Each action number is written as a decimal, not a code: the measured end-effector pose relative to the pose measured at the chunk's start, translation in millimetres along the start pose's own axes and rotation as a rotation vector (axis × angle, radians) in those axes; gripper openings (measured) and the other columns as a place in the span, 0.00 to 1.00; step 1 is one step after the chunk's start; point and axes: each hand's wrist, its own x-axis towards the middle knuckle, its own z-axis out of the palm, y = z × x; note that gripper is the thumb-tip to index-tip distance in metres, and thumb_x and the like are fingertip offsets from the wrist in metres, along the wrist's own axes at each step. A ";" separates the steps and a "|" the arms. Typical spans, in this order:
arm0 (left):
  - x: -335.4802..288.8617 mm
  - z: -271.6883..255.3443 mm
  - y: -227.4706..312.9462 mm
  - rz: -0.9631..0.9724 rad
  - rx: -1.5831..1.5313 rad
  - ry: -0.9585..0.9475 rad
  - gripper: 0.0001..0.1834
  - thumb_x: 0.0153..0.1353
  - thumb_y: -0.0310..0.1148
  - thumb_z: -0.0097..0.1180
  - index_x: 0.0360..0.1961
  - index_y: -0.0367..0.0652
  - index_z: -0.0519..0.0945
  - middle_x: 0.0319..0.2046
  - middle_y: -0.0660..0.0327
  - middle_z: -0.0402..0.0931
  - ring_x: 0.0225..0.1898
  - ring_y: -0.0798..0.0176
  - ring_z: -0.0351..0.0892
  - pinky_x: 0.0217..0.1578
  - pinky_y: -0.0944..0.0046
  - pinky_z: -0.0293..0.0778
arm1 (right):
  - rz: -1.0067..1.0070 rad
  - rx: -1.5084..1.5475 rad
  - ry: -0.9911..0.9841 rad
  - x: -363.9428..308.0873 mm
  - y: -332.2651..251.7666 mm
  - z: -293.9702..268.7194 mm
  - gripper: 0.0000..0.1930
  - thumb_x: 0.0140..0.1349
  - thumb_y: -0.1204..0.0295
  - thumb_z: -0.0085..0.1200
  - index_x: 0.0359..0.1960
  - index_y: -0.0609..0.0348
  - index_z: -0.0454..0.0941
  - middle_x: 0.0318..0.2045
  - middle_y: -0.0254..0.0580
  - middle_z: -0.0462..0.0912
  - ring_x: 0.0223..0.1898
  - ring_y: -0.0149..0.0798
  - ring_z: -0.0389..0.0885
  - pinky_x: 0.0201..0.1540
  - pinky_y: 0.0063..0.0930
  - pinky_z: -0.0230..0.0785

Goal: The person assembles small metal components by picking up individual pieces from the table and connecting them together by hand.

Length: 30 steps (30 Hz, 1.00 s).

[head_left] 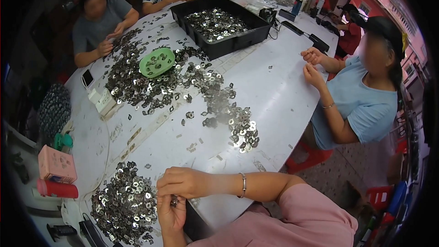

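My left hand (171, 215) is low in the head view, palm up, with its fingers curled round a small dark metal piece (174, 201). Right above it, my right hand (183, 182) is closed, fingertips brought down against the left fingers; what it pinches is hidden behind its own fingers. Beside both hands, on the left, lies a heap of small metal ring-shaped parts (125, 206), some shiny and some dark. A second, smaller cluster of shiny round parts (244, 132) lies on the white table (270, 105) beyond my right forearm.
A black bin (219, 51) full of parts and a green tray (157, 63) among a wide spread of parts (137, 89) occupy the far side. At left are a pink box (57, 164), red cup (57, 188), white cable and phone (87, 78). Several people sit around.
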 end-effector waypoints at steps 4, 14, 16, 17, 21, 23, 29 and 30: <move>3.8 -4.0 3.9 -0.012 -0.071 -0.030 0.15 0.62 0.26 0.55 0.49 0.41 0.70 0.42 0.60 0.73 0.41 0.69 0.73 0.38 0.71 0.73 | 0.027 -0.059 0.032 0.5 0.5 -2.2 0.14 0.48 0.78 0.57 0.40 0.58 0.76 0.38 0.37 0.76 0.35 0.42 0.72 0.39 0.31 0.69; 5.4 -13.2 7.0 0.080 0.008 -0.046 0.14 0.62 0.27 0.53 0.49 0.41 0.71 0.45 0.61 0.73 0.44 0.69 0.74 0.40 0.72 0.73 | 0.024 -0.074 -0.047 1.2 -0.2 -0.4 0.13 0.53 0.71 0.56 0.41 0.57 0.76 0.38 0.39 0.75 0.36 0.42 0.71 0.41 0.33 0.67; 5.7 -12.4 7.1 0.032 -0.049 -0.044 0.14 0.62 0.27 0.52 0.50 0.40 0.71 0.46 0.61 0.73 0.44 0.69 0.74 0.41 0.71 0.74 | 0.043 -0.092 -0.055 -1.6 1.9 -0.3 0.12 0.54 0.71 0.55 0.41 0.57 0.76 0.38 0.39 0.75 0.37 0.42 0.71 0.42 0.33 0.67; 6.6 -11.1 6.2 0.044 -0.046 -0.045 0.14 0.62 0.27 0.52 0.50 0.40 0.71 0.46 0.61 0.73 0.44 0.69 0.74 0.41 0.71 0.74 | 0.033 -0.087 -0.055 -2.6 3.0 -0.9 0.12 0.54 0.71 0.55 0.41 0.57 0.76 0.38 0.39 0.75 0.37 0.42 0.71 0.42 0.33 0.67; 7.1 -0.6 4.3 0.052 -0.042 -0.014 0.13 0.65 0.28 0.50 0.51 0.39 0.72 0.45 0.61 0.74 0.43 0.69 0.74 0.41 0.70 0.74 | 0.046 -0.075 -0.038 -3.1 4.8 -0.9 0.14 0.58 0.71 0.54 0.46 0.56 0.77 0.40 0.40 0.75 0.37 0.42 0.72 0.42 0.33 0.67; 6.4 5.9 5.6 0.048 -0.068 0.018 0.12 0.65 0.29 0.49 0.49 0.40 0.71 0.45 0.60 0.72 0.43 0.69 0.72 0.42 0.69 0.72 | 0.055 -0.049 -0.021 -2.6 4.7 0.3 0.13 0.59 0.72 0.53 0.46 0.56 0.77 0.41 0.40 0.76 0.38 0.42 0.73 0.43 0.34 0.67; 12.6 13.4 6.1 0.082 -0.060 0.063 0.09 0.66 0.30 0.50 0.46 0.40 0.73 0.40 0.63 0.73 0.38 0.71 0.71 0.38 0.72 0.71 | 0.188 -0.021 0.006 -0.2 1.0 -2.3 0.11 0.60 0.72 0.53 0.45 0.57 0.77 0.39 0.40 0.79 0.42 0.43 0.74 0.47 0.34 0.68; 14.2 11.3 6.4 0.084 -0.082 0.044 0.09 0.65 0.28 0.51 0.45 0.40 0.73 0.38 0.62 0.72 0.37 0.70 0.71 0.37 0.72 0.71 | 0.200 -0.031 0.028 -0.1 2.2 -1.4 0.11 0.60 0.72 0.53 0.44 0.57 0.77 0.39 0.40 0.78 0.41 0.43 0.74 0.46 0.34 0.68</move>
